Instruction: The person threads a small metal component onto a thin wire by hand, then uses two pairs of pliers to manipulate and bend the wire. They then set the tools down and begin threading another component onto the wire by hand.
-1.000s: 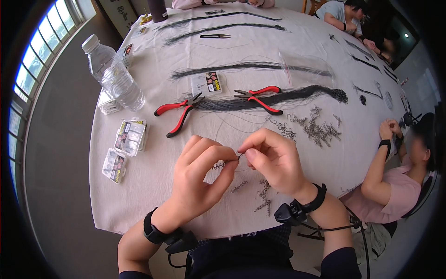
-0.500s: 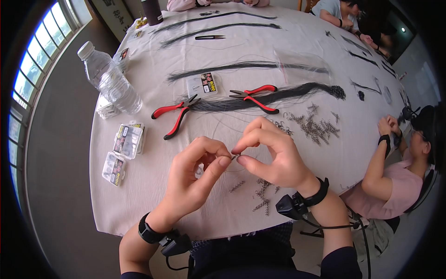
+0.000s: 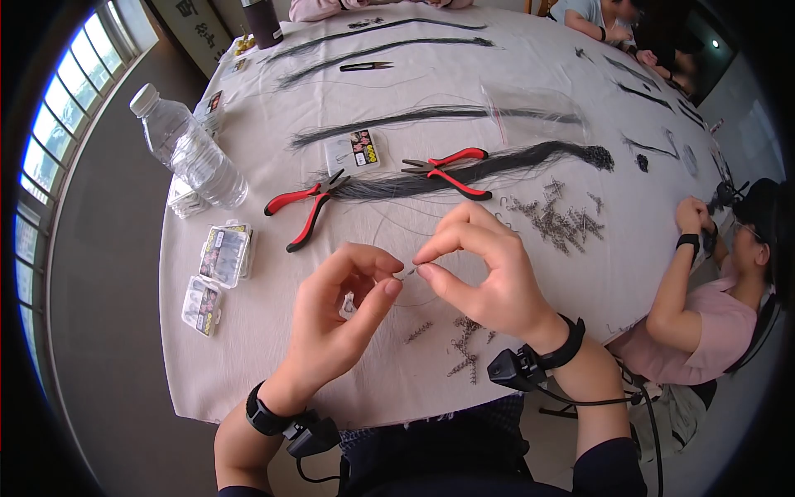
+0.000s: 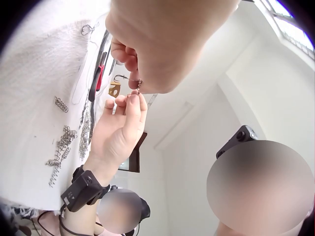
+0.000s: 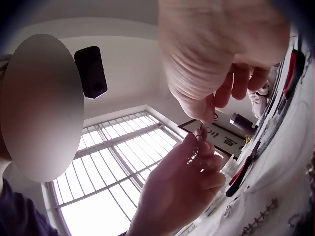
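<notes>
In the head view my left hand (image 3: 344,302) and right hand (image 3: 489,277) meet fingertip to fingertip above the near part of the table. A thin coil spring (image 5: 193,156) sits between the left thumb and fingers; in the head view the hand hides most of it. A curved fish hook (image 4: 119,77) shows beside the left fingers in the left wrist view. The right thumb and forefinger pinch a small dark metal piece (image 3: 411,270) at the left fingertips. Loose coil springs (image 3: 465,352) lie on the cloth below the hands.
Two red-handled pliers (image 3: 308,207) lie across black line bundles (image 3: 530,161). More springs (image 3: 559,224) are piled at right. Clear hook boxes (image 3: 225,253) and a water bottle (image 3: 190,149) stand at left. Thread snips (image 3: 367,66) lie farther back. Other people sit around the table.
Both hands have shifted slightly left and the left hand has turned, so the coil seen below its fingers earlier is now mostly hidden. The right fingertips have closed into a pinch at the left fingertips.
</notes>
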{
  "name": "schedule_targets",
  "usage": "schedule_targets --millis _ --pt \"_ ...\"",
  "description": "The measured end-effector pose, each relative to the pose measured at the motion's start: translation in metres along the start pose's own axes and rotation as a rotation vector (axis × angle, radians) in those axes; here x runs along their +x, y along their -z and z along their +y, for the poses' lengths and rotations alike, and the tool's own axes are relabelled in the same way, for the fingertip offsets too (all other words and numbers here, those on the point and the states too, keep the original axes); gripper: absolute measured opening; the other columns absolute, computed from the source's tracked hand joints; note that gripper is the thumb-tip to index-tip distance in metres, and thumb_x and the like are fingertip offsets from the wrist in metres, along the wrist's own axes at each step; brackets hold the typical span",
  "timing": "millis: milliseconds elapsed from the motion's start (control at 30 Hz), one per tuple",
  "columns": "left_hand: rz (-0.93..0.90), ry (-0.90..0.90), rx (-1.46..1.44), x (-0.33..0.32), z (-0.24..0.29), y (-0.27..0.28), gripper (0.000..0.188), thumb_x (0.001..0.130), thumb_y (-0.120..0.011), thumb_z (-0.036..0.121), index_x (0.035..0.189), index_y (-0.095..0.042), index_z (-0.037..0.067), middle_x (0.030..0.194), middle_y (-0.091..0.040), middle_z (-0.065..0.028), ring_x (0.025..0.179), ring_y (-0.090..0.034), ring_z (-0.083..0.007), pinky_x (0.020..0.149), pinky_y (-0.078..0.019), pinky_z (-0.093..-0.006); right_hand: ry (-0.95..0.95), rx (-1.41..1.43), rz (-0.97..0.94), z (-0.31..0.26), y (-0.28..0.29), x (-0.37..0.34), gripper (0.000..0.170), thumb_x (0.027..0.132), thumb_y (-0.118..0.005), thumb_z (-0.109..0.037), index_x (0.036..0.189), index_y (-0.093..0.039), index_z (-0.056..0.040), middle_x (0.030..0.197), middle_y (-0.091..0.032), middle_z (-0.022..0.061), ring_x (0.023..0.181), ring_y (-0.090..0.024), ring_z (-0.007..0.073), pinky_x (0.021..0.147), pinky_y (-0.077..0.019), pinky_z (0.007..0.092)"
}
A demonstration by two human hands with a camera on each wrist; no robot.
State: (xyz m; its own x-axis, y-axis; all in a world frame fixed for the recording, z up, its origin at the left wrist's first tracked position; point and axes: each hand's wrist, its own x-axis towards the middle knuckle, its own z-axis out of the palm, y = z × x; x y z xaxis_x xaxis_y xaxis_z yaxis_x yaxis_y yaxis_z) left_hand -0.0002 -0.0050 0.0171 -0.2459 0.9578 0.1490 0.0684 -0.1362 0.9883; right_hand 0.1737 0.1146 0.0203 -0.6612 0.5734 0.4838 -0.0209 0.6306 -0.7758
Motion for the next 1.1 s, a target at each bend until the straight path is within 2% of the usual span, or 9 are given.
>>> schedule_targets --millis 100,200,400,533,733,800,833,900,1100 --pt "-0.045 -0.078 0.248 0.0019 -0.0032 0.0051 0.007 0.09 -0.071 0.006 0.095 -0.067 0.003 0.085 -0.065 -0.0013 0.071 -0.051 -0.0102 0.063 -0.042 -0.0257 0.03 -0.028 -0.018 -0.0023 -0.0004 -0.0002 0.013 0.079 -0.074 0.001 0.091 -0.071 -0.0035 0.093 -0.06 0.0053 0.089 -0.06 0.0175 0.082 -0.0487 0.0309" --pt "-0.013 -0.092 0.289 0.0013 0.0006 0.0023 0.006 0.085 -0.071 0.004 0.091 -0.067 0.003 0.081 -0.063 -0.0036 0.067 -0.049 -0.0143 0.061 -0.0409 -0.0281 0.033 0.0 -0.002 -0.0021 -0.0041 -0.0011 0.012 0.08 -0.074 0.0 0.09 -0.073 -0.0068 0.09 -0.061 0.0037 0.088 -0.06 0.0195 0.079 -0.0477 0.032" --pt "-0.001 -0.122 0.3 0.0013 -0.0004 0.0027 0.006 0.084 -0.069 0.002 0.09 -0.065 0.002 0.079 -0.061 -0.0044 0.068 -0.05 -0.0148 0.061 -0.0416 -0.0288 -0.14 0.236 -0.116 -0.0015 0.0026 -0.0002 0.015 0.081 -0.075 -0.003 0.096 -0.074 -0.0067 0.093 -0.062 0.0011 0.09 -0.059 0.0171 0.081 -0.0467 0.0312" --pt "0.002 -0.123 0.277 0.001 -0.0022 0.0031 0.006 0.085 -0.068 0.002 0.09 -0.065 0.001 0.079 -0.061 -0.005 0.067 -0.05 -0.0151 0.061 -0.0421 -0.0285 -0.162 0.291 -0.128 -0.0014 0.0014 0.0003 0.015 0.082 -0.075 -0.004 0.097 -0.074 -0.0067 0.092 -0.062 0.0004 0.09 -0.059 0.0168 0.082 -0.0465 0.0307" --pt "-0.001 -0.063 0.189 0.0008 -0.0005 0.003 0.006 0.086 -0.067 0.001 0.091 -0.065 0.001 0.082 -0.062 -0.0058 0.07 -0.052 -0.0155 0.062 -0.0435 -0.0281 0.015 0.119 -0.087 0.0004 -0.0047 -0.0016 0.011 0.081 -0.074 -0.006 0.091 -0.071 -0.0073 0.094 -0.061 0.0027 0.088 -0.055 0.0142 0.076 -0.0416 0.0284" --pt "-0.036 -0.266 0.441 0.0038 0.0025 0.0044 0.012 0.081 -0.072 0.0 0.091 -0.066 0.003 0.086 -0.064 -0.0048 0.076 -0.055 -0.0193 0.066 -0.0457 -0.0305 -0.018 0.098 -0.09 -0.002 -0.0031 -0.0013 0.007 0.081 -0.073 -0.005 0.087 -0.069 -0.0062 0.092 -0.061 0.0028 0.086 -0.056 0.0144 0.076 -0.0421 0.029" --pt "-0.036 -0.266 0.441 0.0051 0.0032 0.0036 0.012 0.081 -0.072 0.0 0.091 -0.066 0.003 0.086 -0.064 -0.0048 0.076 -0.055 -0.0193 0.066 -0.0457 -0.0305 -0.018 0.098 -0.09 -0.003 -0.0029 -0.0013 0.007 0.081 -0.073 -0.005 0.087 -0.069 -0.0062 0.092 -0.061 0.0028 0.086 -0.056 0.0144 0.076 -0.0421 0.029" --pt "0.045 -0.613 0.746 0.0071 0.004 -0.0002 0.022 0.072 -0.076 -0.002 0.091 -0.067 0.007 0.088 -0.066 -0.0031 0.082 -0.057 -0.024 0.071 -0.0473 -0.0335 -0.063 0.145 -0.104 -0.0047 -0.0026 -0.0019 0.006 0.081 -0.072 -0.005 0.085 -0.067 -0.005 0.09 -0.061 0.003 0.085 -0.055 0.0143 0.076 -0.0419 0.0289" --pt "0.096 -0.648 0.769 0.0051 0.0009 -0.0026 0.029 0.064 -0.077 -0.002 0.09 -0.068 0.008 0.088 -0.067 -0.0019 0.084 -0.057 -0.026 0.074 -0.0477 -0.0352 -0.109 0.188 -0.109 -0.0065 -0.0028 -0.0032 0.005 0.081 -0.071 -0.006 0.084 -0.068 -0.0034 0.088 -0.062 0.0031 0.083 -0.055 0.0139 0.075 -0.0416 0.0288"
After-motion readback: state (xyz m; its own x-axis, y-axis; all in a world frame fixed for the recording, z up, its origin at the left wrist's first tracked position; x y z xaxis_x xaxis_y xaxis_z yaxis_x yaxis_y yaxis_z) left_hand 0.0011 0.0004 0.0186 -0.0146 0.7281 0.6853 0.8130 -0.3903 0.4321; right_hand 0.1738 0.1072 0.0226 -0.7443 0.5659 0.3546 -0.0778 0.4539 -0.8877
